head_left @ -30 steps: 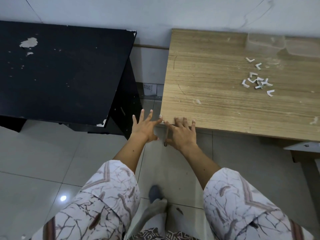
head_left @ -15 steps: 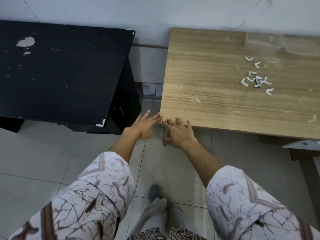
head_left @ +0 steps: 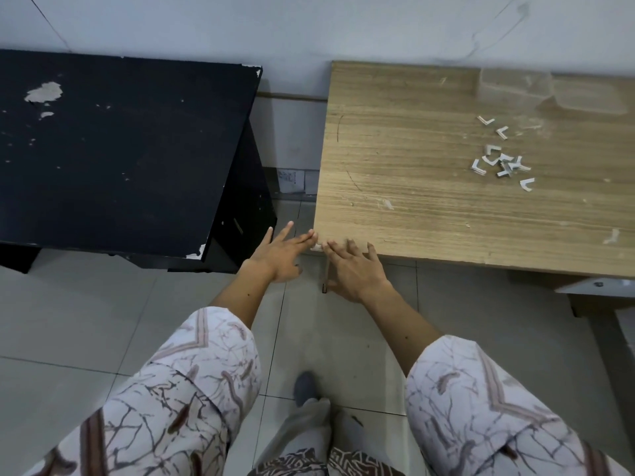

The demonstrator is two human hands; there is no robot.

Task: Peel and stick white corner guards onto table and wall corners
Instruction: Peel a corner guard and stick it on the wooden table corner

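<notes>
Pressing with straight fingers, the left hand [head_left: 280, 257] and right hand [head_left: 355, 269] met at the wooden table's [head_left: 446, 207] near-left corner in mid-frame — a white corner guard [head_left: 316, 247] sat there between their fingertips. Loose guards [head_left: 503, 159] lay at upper right — no writing was legible.

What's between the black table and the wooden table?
In the head view, a gap of tiled floor and wall base separates the black table from the wooden table; the left hand reaches across its near end.
</notes>
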